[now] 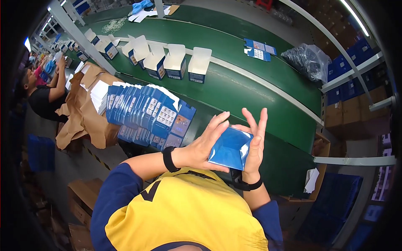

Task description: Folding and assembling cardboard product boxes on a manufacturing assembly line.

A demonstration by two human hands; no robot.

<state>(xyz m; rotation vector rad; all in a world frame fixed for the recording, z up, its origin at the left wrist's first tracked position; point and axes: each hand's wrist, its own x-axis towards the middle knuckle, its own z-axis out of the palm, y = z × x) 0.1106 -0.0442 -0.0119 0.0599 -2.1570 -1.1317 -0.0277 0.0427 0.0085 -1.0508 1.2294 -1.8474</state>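
Note:
A small blue cardboard box point(231, 147) with a glossy face is between my two hands, above the near edge of the green work surface. My left hand point(200, 147) presses against its left side, thumb low and fingers stretched along the upper edge. On the opposite side, my right hand point(253, 151) bears on the box with its palm, fingers pointing up. The underside of the box is hidden. To the left of my left hand lies a fanned stack of flat blue printed cartons point(148, 113).
Several open boxes with white raised flaps point(174, 62) stand in a row on the green conveyor point(251, 90). Farther back lie a flat blue carton point(259, 49) and a clear plastic bag point(307, 60). Brown paper point(86, 111) covers a carton at left, near another person point(46, 94). A metal frame bar point(356, 160) crosses at right.

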